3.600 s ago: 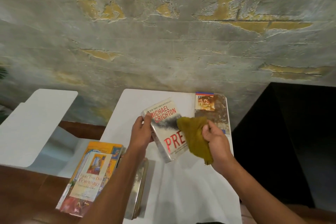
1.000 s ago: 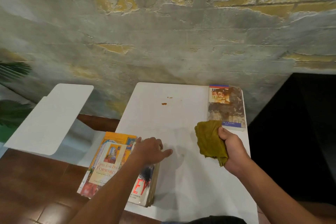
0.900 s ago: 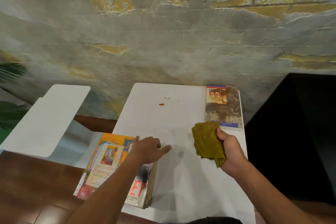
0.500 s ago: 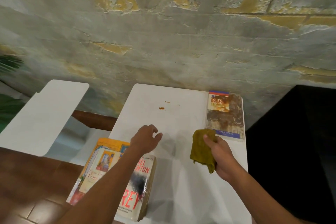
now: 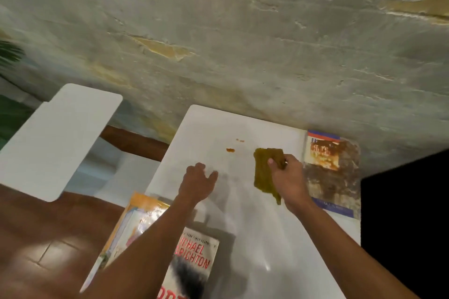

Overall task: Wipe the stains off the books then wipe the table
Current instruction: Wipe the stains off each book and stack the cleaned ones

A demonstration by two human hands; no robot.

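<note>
Counter [image 5: 267,238] fills the lower centre of the frame, white, its orange stains [image 5: 230,150] near the far edge. The stained book [image 5: 332,172] lies at right, the Crichton book [image 5: 194,257] set aside at lower left. Our right hand [image 5: 289,177] bunches the olive cloth [image 5: 264,170], we judge for the stains; our left hand [image 5: 198,183] hovers with fingers loose, holding nothing.
</note>
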